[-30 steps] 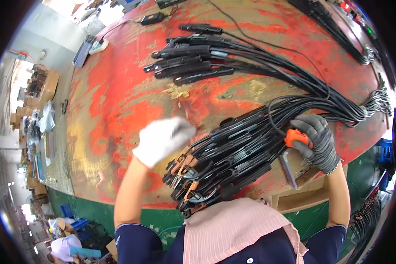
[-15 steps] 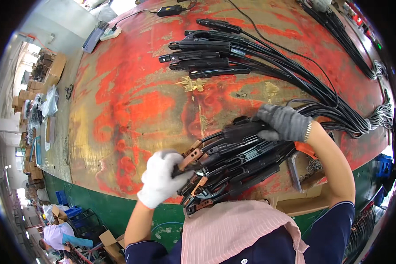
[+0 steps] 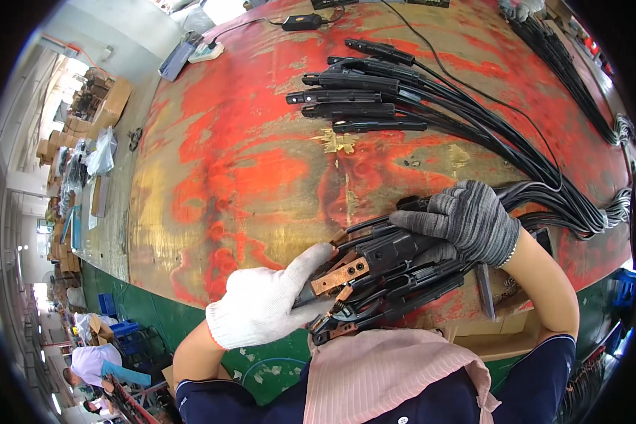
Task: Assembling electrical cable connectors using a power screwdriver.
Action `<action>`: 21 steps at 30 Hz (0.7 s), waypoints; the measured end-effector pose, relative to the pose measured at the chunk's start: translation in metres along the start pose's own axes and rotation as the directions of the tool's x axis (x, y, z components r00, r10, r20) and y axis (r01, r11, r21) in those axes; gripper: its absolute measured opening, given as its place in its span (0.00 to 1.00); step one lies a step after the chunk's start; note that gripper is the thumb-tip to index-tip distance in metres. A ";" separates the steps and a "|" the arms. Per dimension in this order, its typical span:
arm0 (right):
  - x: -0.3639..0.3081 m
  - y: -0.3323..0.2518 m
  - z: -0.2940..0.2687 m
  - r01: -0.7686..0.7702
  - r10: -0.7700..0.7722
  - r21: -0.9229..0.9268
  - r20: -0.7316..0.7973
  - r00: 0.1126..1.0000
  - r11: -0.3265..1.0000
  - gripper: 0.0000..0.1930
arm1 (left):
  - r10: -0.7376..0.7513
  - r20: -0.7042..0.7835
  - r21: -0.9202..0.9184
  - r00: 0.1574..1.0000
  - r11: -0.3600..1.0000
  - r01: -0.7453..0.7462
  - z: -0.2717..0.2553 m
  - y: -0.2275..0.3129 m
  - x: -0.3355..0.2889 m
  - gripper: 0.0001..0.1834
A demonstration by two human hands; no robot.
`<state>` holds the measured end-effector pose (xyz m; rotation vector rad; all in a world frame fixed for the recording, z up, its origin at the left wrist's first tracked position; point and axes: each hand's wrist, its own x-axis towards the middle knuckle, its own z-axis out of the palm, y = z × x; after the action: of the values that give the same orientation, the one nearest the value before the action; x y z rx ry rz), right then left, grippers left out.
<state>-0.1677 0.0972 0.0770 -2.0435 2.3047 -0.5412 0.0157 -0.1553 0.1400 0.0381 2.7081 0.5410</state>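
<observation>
A worker in mismatched gloves is gathering a pile of black clamps (image 3: 389, 275) with copper-coloured jaws at the near edge of a worn red-and-gold worktop (image 3: 247, 177). Within the past second both hands have been shifting: the left hand (image 3: 272, 300), in a white glove, has been sliding from the top of the pile down to its near, copper-tipped end, while the right hand (image 3: 466, 219), in a grey glove, has left the orange-handled tool it was gripping at the right and come up onto the pile's upper side. That is reading as a move from tool work to handling the clamps themselves.

The left fingers (image 3: 311, 265) are curling loosely around the copper tips, touching them at the pile's lower left; the right fingers (image 3: 417, 219) are spreading nearly flat, pressing down on the topmost clamp bodies rather than closing round any one. The pile is lying between the two hands, its black cables (image 3: 579, 205) trailing off to the right. A second row of clamps (image 3: 360, 99) is resting untouched well beyond, farther up the worktop, with a power strip (image 3: 208, 51) near the far edge.
</observation>
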 end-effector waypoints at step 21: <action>0.018 -0.012 0.024 0.243 -0.234 -0.144 0.079 0.969 0.959 0.10 | 0.032 0.396 -0.806 0.918 -0.466 0.364 0.114 0.052 0.041 0.41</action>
<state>-0.1531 0.0730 0.0616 -2.3910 2.1405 -0.3079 0.0169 -0.0614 0.0477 -0.7841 0.8243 2.3743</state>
